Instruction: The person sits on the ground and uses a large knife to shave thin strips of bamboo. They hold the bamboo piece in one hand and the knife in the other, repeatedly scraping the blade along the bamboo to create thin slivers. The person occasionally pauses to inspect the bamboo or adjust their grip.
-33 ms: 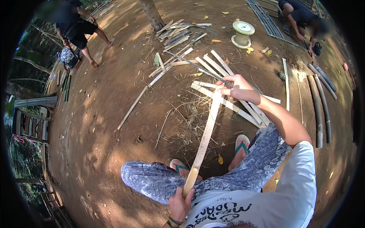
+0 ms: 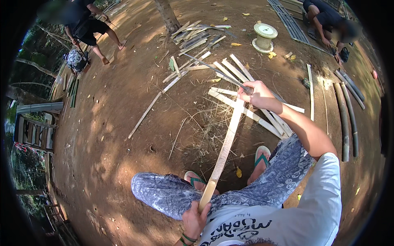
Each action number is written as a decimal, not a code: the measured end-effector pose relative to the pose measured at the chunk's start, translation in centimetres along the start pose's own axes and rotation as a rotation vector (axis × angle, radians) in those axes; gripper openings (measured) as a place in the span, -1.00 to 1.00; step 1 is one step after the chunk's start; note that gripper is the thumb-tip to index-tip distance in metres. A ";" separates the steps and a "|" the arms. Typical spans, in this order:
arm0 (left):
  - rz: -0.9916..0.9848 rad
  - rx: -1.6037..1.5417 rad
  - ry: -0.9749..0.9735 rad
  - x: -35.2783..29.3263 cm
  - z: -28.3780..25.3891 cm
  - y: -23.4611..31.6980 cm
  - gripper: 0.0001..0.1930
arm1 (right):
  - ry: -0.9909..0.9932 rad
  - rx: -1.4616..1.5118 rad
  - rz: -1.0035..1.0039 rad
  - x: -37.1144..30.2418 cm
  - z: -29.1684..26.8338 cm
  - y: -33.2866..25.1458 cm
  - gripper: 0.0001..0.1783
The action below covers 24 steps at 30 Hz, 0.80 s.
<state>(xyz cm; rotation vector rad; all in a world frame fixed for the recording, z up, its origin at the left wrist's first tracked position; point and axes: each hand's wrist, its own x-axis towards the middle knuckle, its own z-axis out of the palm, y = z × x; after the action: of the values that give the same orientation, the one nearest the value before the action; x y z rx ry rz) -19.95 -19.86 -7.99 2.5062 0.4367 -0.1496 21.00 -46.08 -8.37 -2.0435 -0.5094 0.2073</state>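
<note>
A long split bamboo strip slants across in front of me, its near end by my lap and its far end over the ground. My left hand is closed round the near end, close to my shirt. At the far end my right hand grips a long, thin, dark-bladed knife, its blade pointing away to the upper left. The right fingers also touch the strip's tip; whether they pinch it is partly hidden.
Split bamboo pieces lie beyond my feet, with fibre shavings beside them. Further off are a bamboo pile, a tree trunk and a pale spool. Bamboo poles lie right. Two people are at the far left and right.
The whole view has shifted slightly. Both hands, the knife and the bamboo strip keep the same positions relative to one another.
</note>
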 end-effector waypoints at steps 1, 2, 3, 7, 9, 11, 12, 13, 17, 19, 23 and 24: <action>-0.012 -0.003 -0.005 0.0 -0.1 -0.1 -0.66 | 0.020 -0.026 -0.011 0.3 0.3 -0.1 -0.75; -0.023 -0.005 -0.010 0.0 0.0 -0.2 -0.65 | 0.010 0.001 0.047 0.4 0.3 -0.3 -0.79; -0.034 -0.008 -0.015 -0.1 0.0 -0.2 -0.64 | 0.033 -0.017 0.033 0.5 0.4 -0.3 -0.79; -0.029 0.008 0.003 -0.1 -0.2 0.0 -0.62 | 0.185 -0.106 -0.078 0.7 0.3 -0.2 -0.75; -0.026 0.007 0.009 -0.2 -0.2 0.3 -0.61 | 0.267 -0.132 -0.146 1.1 -0.1 -0.1 -0.74; -0.016 0.001 0.009 -0.3 -0.2 0.3 -0.61 | 0.352 -0.201 -0.065 1.5 -0.9 0.2 -0.74; -0.011 -0.002 0.009 -0.3 -0.2 0.2 -0.62 | 0.394 -0.235 -0.024 1.7 -1.2 0.4 -0.74; -0.021 -0.005 0.013 -0.5 0.0 -0.2 -0.61 | 0.428 -0.240 0.010 1.8 -1.7 0.2 -0.74; -0.083 0.003 0.011 -1.4 0.2 -1.7 -0.61 | 0.568 -0.290 0.035 2.2 -4.4 1.7 -0.73; -0.109 -0.007 0.015 -1.5 0.0 -1.9 -0.62 | 0.493 -0.308 0.122 2.0 -5.3 1.7 -0.66; -0.092 -0.036 0.025 -0.6 -0.1 -1.4 -0.61 | 0.369 -0.255 0.170 1.1 -4.1 1.1 -0.47; -0.084 -0.033 0.021 -0.3 -0.1 -1.2 -0.61 | 0.357 -0.296 0.121 1.2 -3.7 1.6 -0.47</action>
<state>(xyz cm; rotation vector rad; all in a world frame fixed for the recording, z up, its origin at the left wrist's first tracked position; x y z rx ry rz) -20.61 -18.90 -8.46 2.4602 0.5490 -0.1482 23.77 -49.18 -7.77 -2.3355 -0.2020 -0.1714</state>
